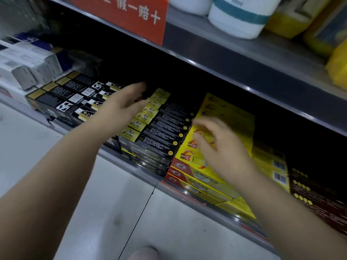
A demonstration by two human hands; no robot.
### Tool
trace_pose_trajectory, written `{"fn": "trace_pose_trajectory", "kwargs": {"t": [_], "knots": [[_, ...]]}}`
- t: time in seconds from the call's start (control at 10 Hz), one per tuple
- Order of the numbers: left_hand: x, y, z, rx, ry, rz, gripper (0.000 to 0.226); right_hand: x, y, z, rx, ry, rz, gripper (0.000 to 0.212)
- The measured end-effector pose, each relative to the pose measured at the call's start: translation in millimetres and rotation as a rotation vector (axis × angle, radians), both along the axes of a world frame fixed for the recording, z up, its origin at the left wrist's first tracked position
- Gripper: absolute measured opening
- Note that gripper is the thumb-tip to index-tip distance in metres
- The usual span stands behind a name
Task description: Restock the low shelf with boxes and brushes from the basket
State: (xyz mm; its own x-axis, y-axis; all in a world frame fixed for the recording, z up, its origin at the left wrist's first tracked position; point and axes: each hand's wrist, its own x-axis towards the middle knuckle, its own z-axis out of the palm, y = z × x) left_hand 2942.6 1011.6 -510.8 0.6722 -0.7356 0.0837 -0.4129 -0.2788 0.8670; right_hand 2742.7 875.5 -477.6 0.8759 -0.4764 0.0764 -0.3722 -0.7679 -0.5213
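Note:
The low shelf [131, 166] holds rows of flat boxes. My left hand [122, 107] reaches in with fingers stretched out, lying over the black-and-yellow boxes [165, 128] in the middle and holding nothing that I can see. My right hand [216, 143] hovers over the stack of yellow boxes [234, 117], fingers loosely curled and blurred, with nothing in it. Black boxes with white labels [75, 96] fill the left part of the shelf. The basket and any brushes are out of view.
The upper shelf [225, 59] overhangs the boxes and carries a red sign [122, 14], white-and-teal bottles [242, 17] and yellow containers [319, 30]. Dark brown boxes [315, 199] lie at the right, white-grey boxes [24, 61] at the left. Pale tiled floor [93, 212] lies below.

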Motion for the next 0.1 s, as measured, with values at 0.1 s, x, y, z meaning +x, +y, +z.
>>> {"fn": "trace_pose_trajectory", "kwargs": {"t": [0.1], "knots": [[-22.6, 72.0, 4.9, -0.119, -0.030, -0.003, 0.036, -91.5, 18.1, 13.0, 0.088, -0.039, -0.116, 0.021]]}}
